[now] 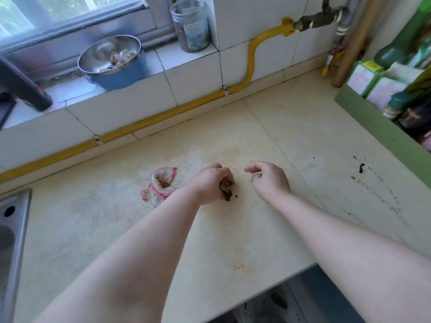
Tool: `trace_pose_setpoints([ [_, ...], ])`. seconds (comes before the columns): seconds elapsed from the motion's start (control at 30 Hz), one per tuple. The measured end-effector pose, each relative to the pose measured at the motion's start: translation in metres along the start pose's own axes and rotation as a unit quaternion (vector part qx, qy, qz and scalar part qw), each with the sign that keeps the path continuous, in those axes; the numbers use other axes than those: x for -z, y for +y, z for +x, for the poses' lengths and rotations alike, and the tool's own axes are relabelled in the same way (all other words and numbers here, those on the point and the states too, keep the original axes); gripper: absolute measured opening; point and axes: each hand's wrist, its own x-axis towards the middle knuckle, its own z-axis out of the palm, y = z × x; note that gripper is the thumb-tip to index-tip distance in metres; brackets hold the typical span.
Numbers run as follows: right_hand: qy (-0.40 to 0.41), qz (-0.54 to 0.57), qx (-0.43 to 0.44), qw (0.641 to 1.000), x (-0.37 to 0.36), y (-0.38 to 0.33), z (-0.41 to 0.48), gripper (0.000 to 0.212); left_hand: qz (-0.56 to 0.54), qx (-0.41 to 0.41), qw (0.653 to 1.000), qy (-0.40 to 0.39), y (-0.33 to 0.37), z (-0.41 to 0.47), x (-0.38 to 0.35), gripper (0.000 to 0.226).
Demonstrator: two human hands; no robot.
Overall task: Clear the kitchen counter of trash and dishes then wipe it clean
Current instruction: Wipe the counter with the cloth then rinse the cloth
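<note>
My left hand [211,183] rests on the beige counter [291,141], its fingers closed around a clump of brown scraps [226,189]. A few crumbs lie just beside it. My right hand [268,179] hovers close to the right of it, fingers loosely curled and apart, holding nothing. A crumpled white cloth with pink trim [161,184] lies on the counter right behind my left wrist. Dark brown smears and specks [363,176] streak the counter to the right. A steel bowl with scraps [110,55] sits on the window ledge.
A steel sink [10,231] is at the left edge. A yellow gas hose [163,115] runs along the tiled wall. A clear plastic jar [191,24] stands on the ledge. A green rack [382,122] with bottles and boxes is at the right.
</note>
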Motion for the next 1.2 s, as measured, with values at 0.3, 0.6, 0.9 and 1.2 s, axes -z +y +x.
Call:
trace_pose_setpoints([
  [0.3,-0.075,0.029,-0.005,0.997,0.003,0.001,-0.017,0.037,-0.019,0.062,0.997,0.049,0.01,-0.022,-0.011,0.011],
  [0.6,-0.234,0.359,-0.191,0.883,-0.013,-0.05,-0.049,0.028,-0.367,0.162,0.902,0.16,0.016,-0.091,0.037,0.016],
  [0.9,-0.357,0.354,-0.198,0.841,-0.086,-0.12,-0.125,0.019,-0.386,0.22,0.849,0.287,-0.052,-0.211,0.023,0.015],
  [1.2,-0.41,0.277,-0.159,0.855,-0.267,-0.231,-0.28,0.02,-0.368,0.458,0.678,0.442,-0.238,-0.453,-0.046,0.019],
])
